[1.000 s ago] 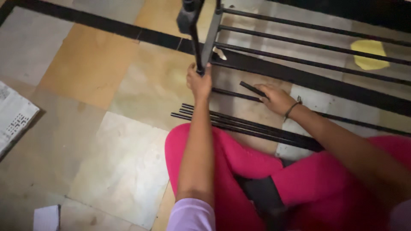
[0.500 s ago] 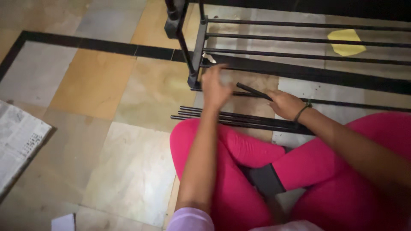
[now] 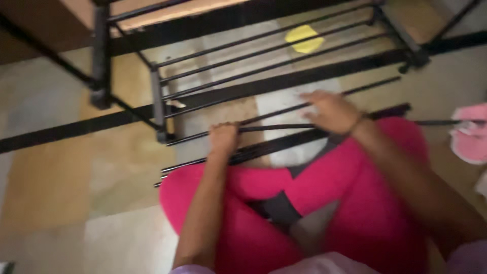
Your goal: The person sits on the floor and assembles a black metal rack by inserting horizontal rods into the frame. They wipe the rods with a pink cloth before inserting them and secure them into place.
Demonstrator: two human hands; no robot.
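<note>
I sit cross-legged on the floor in pink trousers, and the picture is blurred. My left hand (image 3: 223,138) is closed around one end of a thin black metal rod (image 3: 276,127). My right hand (image 3: 332,111) grips the same rod further right, and the rod runs on past my wrist to the right. Both hands are just in front of a low black metal rack (image 3: 158,101) with horizontal bars. Under my hands, a bundle of similar black rods (image 3: 195,163) lies on the tiles by my knees.
A yellow object (image 3: 303,38) lies on the floor behind the rack's bars. A pink cloth (image 3: 469,138) is at the right edge. The floor has beige and grey tiles with black border strips (image 3: 61,131).
My left hand has left the rack's upright post and dropped onto a rod. My right hand has lifted the rod off the floor. The view has swung left and tilted.
</note>
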